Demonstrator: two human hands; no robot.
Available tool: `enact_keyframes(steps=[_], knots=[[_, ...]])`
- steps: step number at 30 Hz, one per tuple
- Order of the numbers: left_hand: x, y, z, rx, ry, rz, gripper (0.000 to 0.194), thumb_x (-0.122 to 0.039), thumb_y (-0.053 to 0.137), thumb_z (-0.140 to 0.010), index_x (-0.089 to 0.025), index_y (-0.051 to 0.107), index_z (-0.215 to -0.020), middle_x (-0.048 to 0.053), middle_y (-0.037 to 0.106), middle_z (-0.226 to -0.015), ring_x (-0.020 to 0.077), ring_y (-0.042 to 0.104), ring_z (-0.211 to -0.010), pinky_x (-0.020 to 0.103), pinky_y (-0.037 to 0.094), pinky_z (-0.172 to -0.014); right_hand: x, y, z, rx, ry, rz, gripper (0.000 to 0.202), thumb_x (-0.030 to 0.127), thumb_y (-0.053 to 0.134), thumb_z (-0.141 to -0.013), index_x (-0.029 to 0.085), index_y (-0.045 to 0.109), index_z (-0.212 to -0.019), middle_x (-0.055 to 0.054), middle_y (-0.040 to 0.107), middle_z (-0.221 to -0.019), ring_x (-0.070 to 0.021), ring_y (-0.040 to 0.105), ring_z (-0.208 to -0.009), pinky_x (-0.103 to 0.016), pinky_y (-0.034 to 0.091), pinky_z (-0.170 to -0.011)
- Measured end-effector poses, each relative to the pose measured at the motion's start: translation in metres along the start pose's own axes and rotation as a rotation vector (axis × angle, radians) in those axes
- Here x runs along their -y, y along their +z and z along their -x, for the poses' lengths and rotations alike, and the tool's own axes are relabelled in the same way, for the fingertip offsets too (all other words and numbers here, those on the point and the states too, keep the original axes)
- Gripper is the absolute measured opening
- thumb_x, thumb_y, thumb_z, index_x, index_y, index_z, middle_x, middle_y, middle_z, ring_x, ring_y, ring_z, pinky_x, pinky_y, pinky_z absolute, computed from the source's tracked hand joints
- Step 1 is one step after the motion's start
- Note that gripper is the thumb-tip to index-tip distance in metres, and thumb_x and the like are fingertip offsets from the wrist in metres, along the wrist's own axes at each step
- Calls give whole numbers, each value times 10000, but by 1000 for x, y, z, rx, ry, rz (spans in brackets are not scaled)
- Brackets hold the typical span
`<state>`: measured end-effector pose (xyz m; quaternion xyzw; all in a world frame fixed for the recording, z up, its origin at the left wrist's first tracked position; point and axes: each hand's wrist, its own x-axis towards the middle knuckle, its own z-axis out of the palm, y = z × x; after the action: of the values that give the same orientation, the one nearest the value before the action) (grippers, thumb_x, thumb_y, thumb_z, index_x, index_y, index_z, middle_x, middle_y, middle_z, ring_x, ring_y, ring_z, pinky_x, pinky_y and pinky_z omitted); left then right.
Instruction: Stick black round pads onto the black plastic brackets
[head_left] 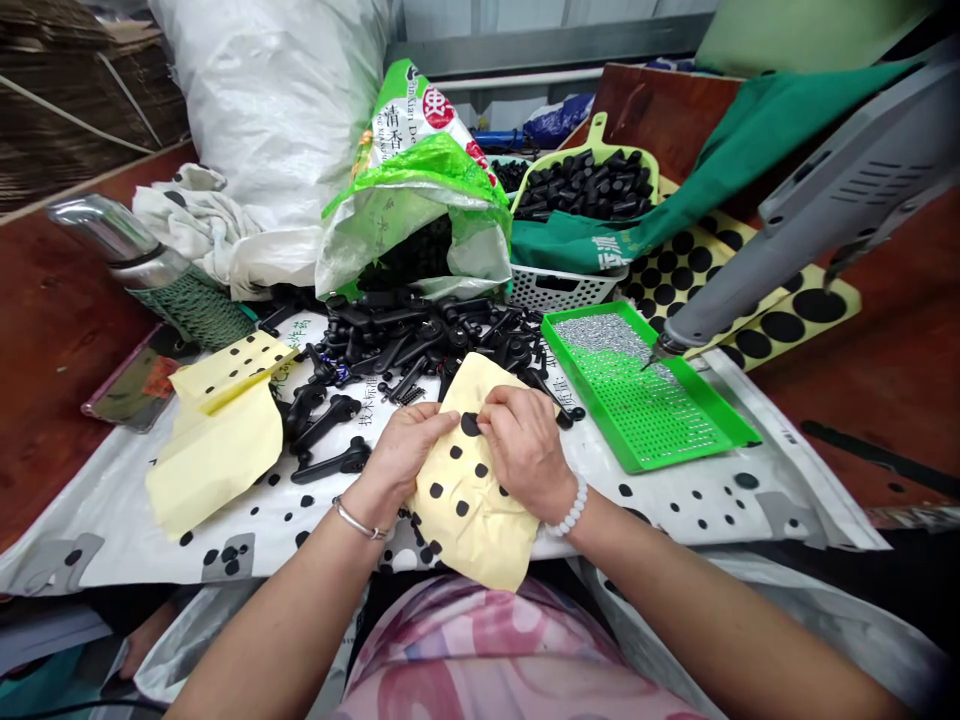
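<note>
A yellow sheet with black round stickers [480,530] is held up over the table's near edge. My left hand [409,450] grips its left side, thumb on the paper. The fingers of my right hand [525,445] are pinched together at a larger black round piece [470,425] near the sheet's upper part. Whether the right fingers hold the paper or the piece is hidden. Behind the sheet lies a pile of black plastic handles [405,340]. Another yellow sheet [217,455] lies folded to the left.
A green tray [652,410] holds small silvery parts, with a grey electric screwdriver [750,270] above it. Farther back are an open green-white bag [420,190] and a dustpan of black parts [592,185]. A flask [150,260] and a phone [139,385] lie left.
</note>
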<state>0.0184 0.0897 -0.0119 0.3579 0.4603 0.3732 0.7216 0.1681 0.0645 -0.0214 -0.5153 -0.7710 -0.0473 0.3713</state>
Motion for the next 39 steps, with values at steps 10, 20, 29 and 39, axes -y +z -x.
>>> enact_keyframes(steps=[10,20,29,39], knots=[[2,4,-1,-50,103,-201,199,-329,639,-682,-134,627,-717,34,671,-602,140,594,-486,265,483,-509,8,-33,23,-7,13,-288,127,89,434,-830,181,518,-852,-108,526,-983,-228,505,-972,-415,397,-845],[-18,-9,-17,-359,493,-809,264,-255,544,-778,-174,627,-1016,87,652,-1010,223,582,-950,351,422,-889,-10,-44,18,-149,296,-665,57,159,485,-847,196,526,-860,-82,526,-1023,-200,501,-1003,-396,378,-903],[-31,-31,-51,-436,340,-834,328,-99,587,-615,-161,602,-936,67,625,-789,258,577,-918,364,423,-827,-12,-40,22,-165,354,-761,50,206,485,-861,210,533,-848,-61,523,-1010,-187,500,-995,-386,366,-918],[-29,-33,-1,-51,75,-105,137,-256,535,-635,-155,462,-690,4,496,-618,60,402,-461,195,358,-443,-15,-35,13,-98,719,-1211,62,284,587,-809,224,601,-818,-17,588,-993,-139,540,-887,-271,429,-794]])
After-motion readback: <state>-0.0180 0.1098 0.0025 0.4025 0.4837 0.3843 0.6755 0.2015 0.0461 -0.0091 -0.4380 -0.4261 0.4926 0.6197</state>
